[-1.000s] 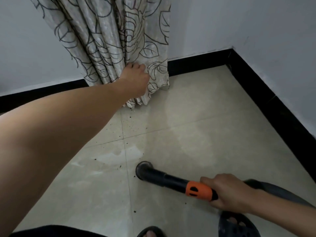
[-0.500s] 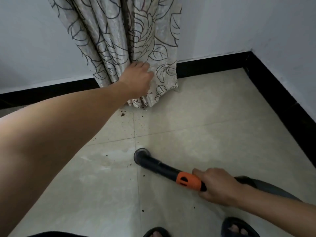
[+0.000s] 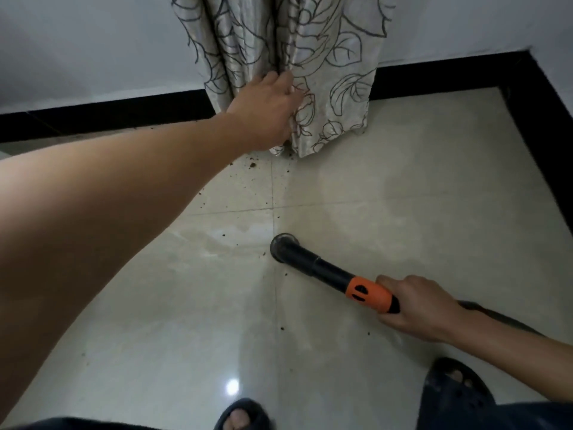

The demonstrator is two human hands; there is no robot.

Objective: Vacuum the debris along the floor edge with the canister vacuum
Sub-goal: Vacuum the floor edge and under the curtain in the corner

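Left arm fills the frame from 9 o'clock, left hand (image 3: 269,110) up at 12 on the patterned curtain (image 3: 325,57); knuckles show, fingertips sink into a fold and the thumb is hidden, so cannot tell if it grips the cloth or only pushes it. The curtain's top is cut off by the frame edge and its hem hangs just above the floor (image 3: 403,197). Right hand (image 3: 415,305) at 4 o'clock, fingers wrapped tight round the vacuum tube (image 3: 310,262) just behind its orange collar (image 3: 369,294); the palm side is hidden. The tube is black and slants from the hand toward 10 o'clock, its round mouth down at the tile near frame centre, beside a grout line; cannot tell if the mouth touches the tile or sits just off it. A grey hose (image 3: 496,315) runs from behind the right wrist toward 3 o'clock, mostly covered by the forearm. Debris (image 3: 252,165): dark crumbs scattered on the tile just under the curtain hem at 12, thinner specks trailing down toward the tube mouth, a few more at 5 o'clock of it; too small to say what they are. Some may lie under the left arm, not visible. Black skirting board (image 3: 124,113) runs along the white wall, partly hidden behind the curtain, turning the corner at 2 o'clock. Two dark slippers at 6 o'clock, one (image 3: 240,414) cut by the bottom edge, the other (image 3: 455,395) partly under the right forearm. Light glare (image 3: 232,387) on the tile near 6
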